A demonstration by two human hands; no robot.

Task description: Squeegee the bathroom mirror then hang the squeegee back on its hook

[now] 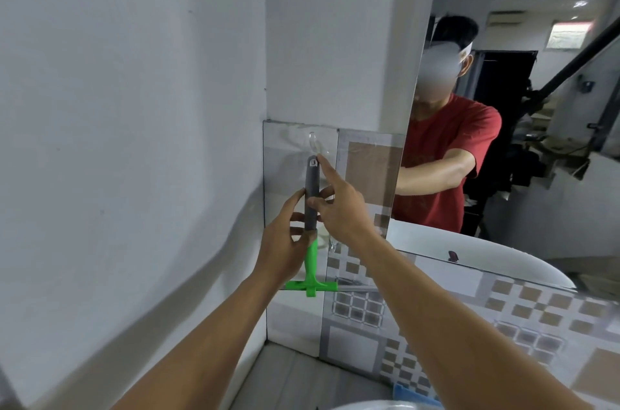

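Since it looks to be moulded plastic with a thin rubber edge, the squeegee should be light and stiff, easy to steer with a light pinch and unlikely to bend or break. It stands upright against the tiled wall, to the left of the mirror, with its green blade bar low and its grey grip pointing up toward the clear hook, which sits just above the grip's top end. The left hand is closed around the lower part of the grey grip, thumb and fingers on either side, where the softer sleeve probably gives better friction than the smooth green stem. The right hand pinches the grip a little higher, its forefinger stretched up beside the hanging hole. Wet plastic may be slippery, so holding the grey sleeve seems wiser. The clear hook is hard to make out against the glossy tile, and lining up the small hole will likely need care.
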